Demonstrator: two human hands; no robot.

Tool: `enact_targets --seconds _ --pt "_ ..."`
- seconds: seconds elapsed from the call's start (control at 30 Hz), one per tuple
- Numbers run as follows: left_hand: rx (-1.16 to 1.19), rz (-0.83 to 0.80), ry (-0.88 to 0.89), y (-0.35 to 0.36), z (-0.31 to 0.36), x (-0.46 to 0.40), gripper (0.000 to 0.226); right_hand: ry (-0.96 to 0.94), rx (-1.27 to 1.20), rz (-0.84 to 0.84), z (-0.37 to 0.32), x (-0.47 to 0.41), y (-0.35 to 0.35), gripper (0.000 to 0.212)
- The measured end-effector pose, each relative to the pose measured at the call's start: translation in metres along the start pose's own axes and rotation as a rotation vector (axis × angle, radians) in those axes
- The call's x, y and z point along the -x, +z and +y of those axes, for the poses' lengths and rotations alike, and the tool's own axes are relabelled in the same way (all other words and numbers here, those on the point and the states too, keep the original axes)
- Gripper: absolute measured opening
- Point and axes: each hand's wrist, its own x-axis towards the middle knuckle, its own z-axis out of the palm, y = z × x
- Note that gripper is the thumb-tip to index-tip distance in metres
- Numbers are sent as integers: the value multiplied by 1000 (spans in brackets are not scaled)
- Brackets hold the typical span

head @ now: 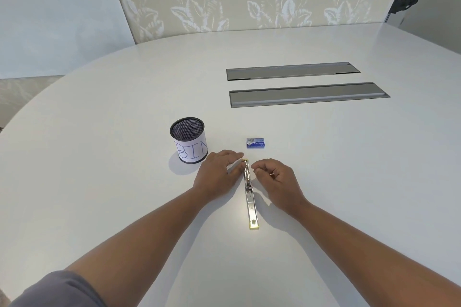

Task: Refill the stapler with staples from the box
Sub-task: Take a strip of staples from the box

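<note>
A silver stapler with yellow ends lies swung open flat on the white table, running from near me away toward the box. My left hand rests flat on the table, fingers against the left side of the stapler's far half. My right hand hovers just right of that half, fingertips pinched together; something thin may be between them, too small to tell. A small blue staple box lies shut a little beyond the stapler's far tip.
A black mesh cup with a paper label reading "BIN" stands left of the box. Two grey cable hatches are set into the table farther back. A patterned wall panel rises behind the table's far edge.
</note>
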Motion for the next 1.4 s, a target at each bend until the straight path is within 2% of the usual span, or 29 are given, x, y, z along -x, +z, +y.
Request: enact_targets --seconds 0.13,0.33,0.47,0.67,0.8,0.93,1.4 --pt "116 -6 -22 -4 6 -16 36 57 198 79 13 -25 -12 20" --pt "249 -27 -113 -2 18 -55 46 109 436 46 27 -68 -27 38" --pt "244 -44 -110 4 18 -73 54 108 490 26 34 -90 -28 51" --pt "176 -89 -86 8 16 -92 63 51 574 -27 40 -106 -29 57" --pt "147 -133 -56 8 19 -100 55 40 604 -55 43 -110 -30 54" --pt "100 -136 2 8 22 -102 33 30 607 -67 46 -111 -31 43" --pt "98 -122 -89 2 30 -95 29 61 564 -106 45 -116 -33 31"
